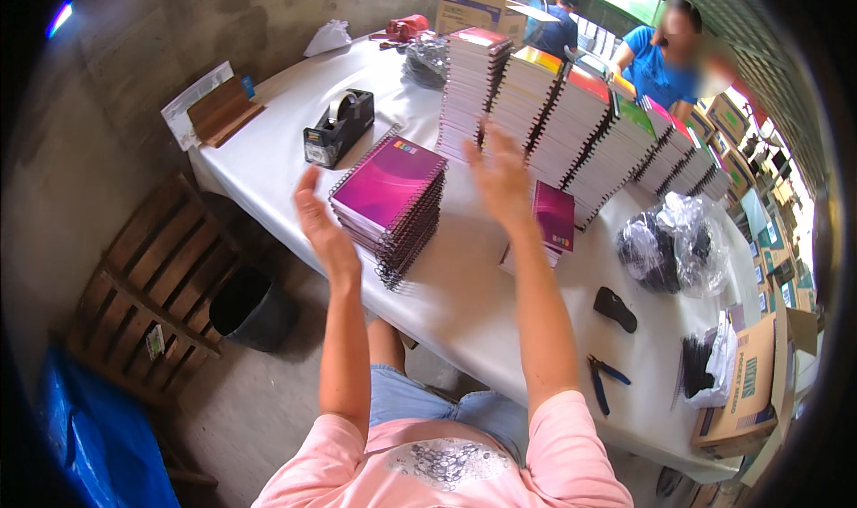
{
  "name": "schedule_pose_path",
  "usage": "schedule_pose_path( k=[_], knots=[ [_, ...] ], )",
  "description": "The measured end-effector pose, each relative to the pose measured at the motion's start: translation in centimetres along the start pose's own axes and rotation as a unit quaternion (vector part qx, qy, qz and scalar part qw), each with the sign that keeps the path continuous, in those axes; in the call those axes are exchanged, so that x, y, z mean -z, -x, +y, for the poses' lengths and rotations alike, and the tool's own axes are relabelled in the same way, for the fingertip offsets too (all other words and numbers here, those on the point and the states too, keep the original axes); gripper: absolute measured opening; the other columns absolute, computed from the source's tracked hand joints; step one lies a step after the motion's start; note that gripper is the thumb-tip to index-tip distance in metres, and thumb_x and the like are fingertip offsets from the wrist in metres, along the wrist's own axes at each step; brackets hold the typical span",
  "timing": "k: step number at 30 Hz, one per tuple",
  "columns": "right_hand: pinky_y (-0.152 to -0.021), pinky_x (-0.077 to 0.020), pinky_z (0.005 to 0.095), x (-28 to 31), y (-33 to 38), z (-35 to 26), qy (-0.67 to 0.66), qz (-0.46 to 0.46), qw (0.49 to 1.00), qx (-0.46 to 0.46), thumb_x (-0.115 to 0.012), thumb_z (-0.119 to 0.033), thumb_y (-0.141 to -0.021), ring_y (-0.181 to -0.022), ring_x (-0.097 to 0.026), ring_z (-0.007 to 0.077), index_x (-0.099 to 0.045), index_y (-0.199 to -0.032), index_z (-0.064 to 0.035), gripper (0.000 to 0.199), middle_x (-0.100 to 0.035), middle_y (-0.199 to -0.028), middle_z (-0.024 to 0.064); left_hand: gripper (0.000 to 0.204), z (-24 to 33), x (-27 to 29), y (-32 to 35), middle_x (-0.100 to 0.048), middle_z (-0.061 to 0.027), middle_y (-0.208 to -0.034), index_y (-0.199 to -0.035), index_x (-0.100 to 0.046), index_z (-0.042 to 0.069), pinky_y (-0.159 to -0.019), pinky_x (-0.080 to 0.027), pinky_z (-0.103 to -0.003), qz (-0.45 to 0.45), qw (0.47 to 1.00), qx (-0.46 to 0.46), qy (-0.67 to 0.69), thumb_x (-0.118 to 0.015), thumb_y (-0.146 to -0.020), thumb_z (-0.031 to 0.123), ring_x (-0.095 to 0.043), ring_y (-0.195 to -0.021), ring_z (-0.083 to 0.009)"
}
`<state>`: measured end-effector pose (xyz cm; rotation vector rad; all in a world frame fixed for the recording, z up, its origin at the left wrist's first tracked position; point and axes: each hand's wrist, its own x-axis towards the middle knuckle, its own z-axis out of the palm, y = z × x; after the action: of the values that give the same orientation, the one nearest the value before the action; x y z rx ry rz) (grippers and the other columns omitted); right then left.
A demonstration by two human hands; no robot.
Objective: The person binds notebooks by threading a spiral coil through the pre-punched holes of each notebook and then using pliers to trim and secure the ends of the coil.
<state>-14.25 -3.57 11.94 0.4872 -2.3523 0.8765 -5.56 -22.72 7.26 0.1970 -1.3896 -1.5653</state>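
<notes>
A stack of purple spiral notebooks (389,183) stands near the table's front edge, its wire coils showing along the edges. My left hand (327,231) is at the stack's left side, fingers extended; whether it touches the covers I cannot tell. My right hand (502,176), slightly blurred, is raised to the right of the stack with its fingers apart and nothing in them. Beyond my right forearm lies a smaller pile of purple notebooks (554,212), partly hidden by the arm. Tall stacks of spiral notebooks (527,106) with coloured covers rise behind it.
A black tape dispenser (339,129) stands behind the purple stack. On the right are clear plastic bags (683,240), a dark pouch-like object (616,309), pliers (607,381) and an open carton (741,383). A person in blue (656,62) is across the table.
</notes>
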Motion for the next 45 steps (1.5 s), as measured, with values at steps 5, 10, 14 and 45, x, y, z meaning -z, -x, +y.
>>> schedule_pose_path(
  k=[5,10,14,45],
  knots=[
    [-0.086,-0.0465,0.0402,9.2,5.6,13.9,0.186,-0.049,0.941,-0.278,-0.071,-0.049,-0.071,-0.103,-0.058,0.0324,-0.045,-0.130,-0.0048,0.078,-0.058,-0.115,0.0193,0.039,6.2,0.7,1.6,-0.049,-0.0104,-0.123,-0.120,-0.047,0.004,-0.101,-0.030,-0.038,0.128,0.979,-0.158,-0.006,-0.039,-0.097,0.035,-0.043,-0.119,-0.0217],
    [-0.069,-0.0487,0.0289,11.6,8.3,16.4,-0.062,-0.044,0.938,-0.339,-0.078,-0.035,-0.069,-0.074,-0.064,0.0179,-0.063,-0.103,0.0023,0.053,-0.068,-0.082,0.0109,0.042,8.7,-2.6,6.4,-0.046,-0.0205,-0.115,-0.113,-0.045,-0.003,-0.094,-0.039,-0.042,-0.041,0.909,-0.409,0.063,-0.058,-0.084,0.023,-0.048,-0.107,-0.0325],
    [-0.070,-0.0503,0.0282,13.2,9.0,11.2,-0.187,0.041,0.948,-0.253,-0.078,-0.012,-0.071,-0.079,-0.063,0.0154,-0.054,-0.105,0.0014,0.043,-0.066,-0.091,0.0117,0.043,8.3,-6.9,11.1,-0.051,-0.0160,-0.116,-0.118,-0.048,-0.002,-0.092,-0.040,-0.038,-0.273,0.958,-0.047,0.071,-0.063,-0.082,0.016,-0.048,-0.110,-0.0258],
    [-0.085,-0.0438,0.0486,34.7,26.4,25.0,0.415,-0.059,0.841,-0.341,-0.044,-0.015,-0.090,-0.103,-0.055,0.0388,-0.044,-0.130,-0.0059,0.042,-0.053,-0.119,0.0177,0.054,1.5,-5.2,18.3,-0.051,-0.0054,-0.092,-0.085,-0.057,0.011,-0.095,-0.021,-0.062,-0.512,0.771,-0.263,-0.273,-0.075,-0.059,0.055,-0.051,-0.092,-0.0240]
  ],
)
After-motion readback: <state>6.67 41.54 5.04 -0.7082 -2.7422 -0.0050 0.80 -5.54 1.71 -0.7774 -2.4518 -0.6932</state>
